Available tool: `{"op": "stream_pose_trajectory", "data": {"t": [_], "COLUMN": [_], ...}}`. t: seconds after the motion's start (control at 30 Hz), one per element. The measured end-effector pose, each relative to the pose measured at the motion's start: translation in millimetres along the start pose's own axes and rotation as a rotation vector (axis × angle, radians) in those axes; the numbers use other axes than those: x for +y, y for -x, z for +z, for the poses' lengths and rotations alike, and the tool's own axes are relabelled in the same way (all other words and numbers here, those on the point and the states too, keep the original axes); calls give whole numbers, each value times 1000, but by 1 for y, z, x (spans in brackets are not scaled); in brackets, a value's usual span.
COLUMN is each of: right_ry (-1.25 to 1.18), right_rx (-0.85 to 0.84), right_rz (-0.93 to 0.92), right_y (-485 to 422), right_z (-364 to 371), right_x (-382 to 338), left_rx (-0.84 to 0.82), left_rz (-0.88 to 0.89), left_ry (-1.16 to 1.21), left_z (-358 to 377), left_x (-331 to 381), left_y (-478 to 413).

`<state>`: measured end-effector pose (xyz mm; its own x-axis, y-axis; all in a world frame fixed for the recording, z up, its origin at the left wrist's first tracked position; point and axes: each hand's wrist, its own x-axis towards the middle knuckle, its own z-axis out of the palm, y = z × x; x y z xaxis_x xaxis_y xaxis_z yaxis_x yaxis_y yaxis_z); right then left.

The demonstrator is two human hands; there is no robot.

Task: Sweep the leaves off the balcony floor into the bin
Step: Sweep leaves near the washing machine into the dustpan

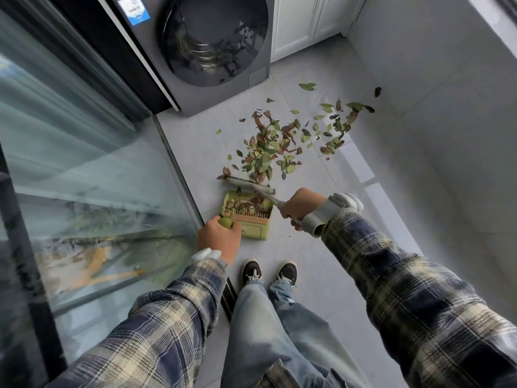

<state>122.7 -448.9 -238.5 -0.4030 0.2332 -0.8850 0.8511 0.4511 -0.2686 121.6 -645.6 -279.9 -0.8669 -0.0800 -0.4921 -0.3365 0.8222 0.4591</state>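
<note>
On the grey tiled balcony floor (349, 261), seen from above by someone standing, a loose heap of green and reddish leaves (268, 152) lies in front of the person's shoes (268, 273). The heap is just beyond a small green dustpan (256, 229), which already holds a few leaves. More leaves are scattered to the far right, near the wall. No bin is in view.

The left hand (219, 236) has its fingers curled round the dustpan's handle at the pan's near left corner. The right hand (300, 204) is closed round the handle of a brush (249, 184).

Risks, as a judgement: a quick stroke could flick the light leaves over the sides of the pan or under the washing machine (218, 51) at the far end. If the pan's front edge lifts off the tile, leaves would slide beneath it. The glass railing (84, 163) stands close on the left, so wind or a tipped pan could spill what has been gathered.

The brush head lies long-side left to right, across the pan's open mouth and touching the near edge of the heap. Its handle slants back to the near right into the hand. The pan's mouth faces far, toward the leaves. The heap itself stretches diagonally from the brush toward the far right.
</note>
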Motion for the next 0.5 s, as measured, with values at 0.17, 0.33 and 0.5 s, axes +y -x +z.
{"op": "stream_pose_trajectory", "data": {"t": [0.17,0.33,0.5], "right_ry": [63,-5,-60], "right_rx": [-12,14,98], "right_rz": [-36,-55,-44], "right_y": [12,13,1], "right_z": [-28,-36,-31], "right_x": [-1,-9,-19], "left_rx": [-3,9,1], "left_rz": [22,19,9], "left_ry": [-25,-51,-41], "left_z": [1,3,6], "left_x": [2,3,0], "left_y": [1,-2,-5]}}
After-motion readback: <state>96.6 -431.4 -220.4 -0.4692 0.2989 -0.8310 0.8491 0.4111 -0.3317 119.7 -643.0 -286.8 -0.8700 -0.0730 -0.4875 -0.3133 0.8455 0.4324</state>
